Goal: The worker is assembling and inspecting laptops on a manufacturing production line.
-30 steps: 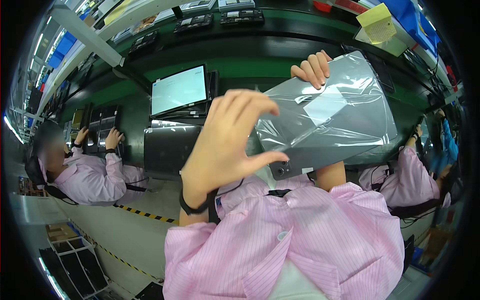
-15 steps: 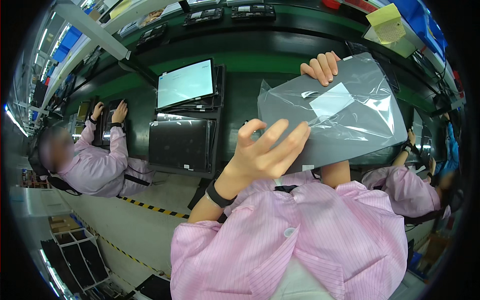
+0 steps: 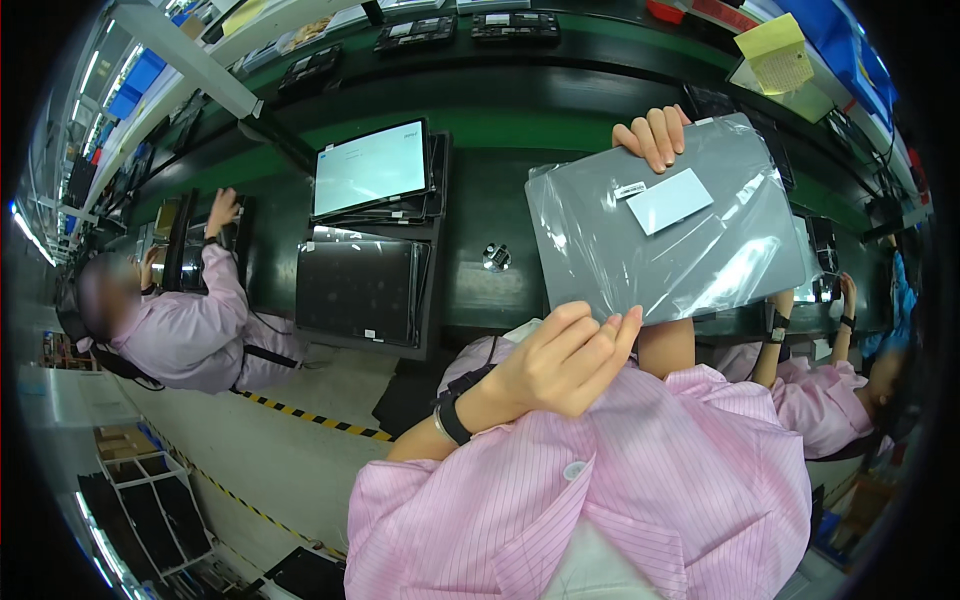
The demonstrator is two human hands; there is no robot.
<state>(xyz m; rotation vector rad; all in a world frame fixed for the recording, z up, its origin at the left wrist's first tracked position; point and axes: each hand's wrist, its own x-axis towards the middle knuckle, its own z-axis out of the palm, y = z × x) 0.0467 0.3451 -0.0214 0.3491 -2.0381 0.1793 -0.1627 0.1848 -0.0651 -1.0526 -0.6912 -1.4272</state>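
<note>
A thin grey laptop-sized panel with rounded corners is tilted up in front of me, wrapped in shiny clear plastic film. A white rectangular label and a smaller printed sticker lie on its face. My right hand grips the panel at its far edge; the fingers curl over the top, while the palm and thumb are hidden behind. At the near edge, my left hand is closed, thumb and fingertips pinching the film by the panel's lower border.
To the left, dark panels and a lit-screen tablet are stacked on a tray. A small metallic object sits on the dark green bench. Co-workers in pink sit on both sides. A grey post rises at upper left.
My left hand has moved down and slightly right, from over the panel's face to its near edge, fingers closing. The film's loose left corner now lies flatter. The right hand keeps its hold.
</note>
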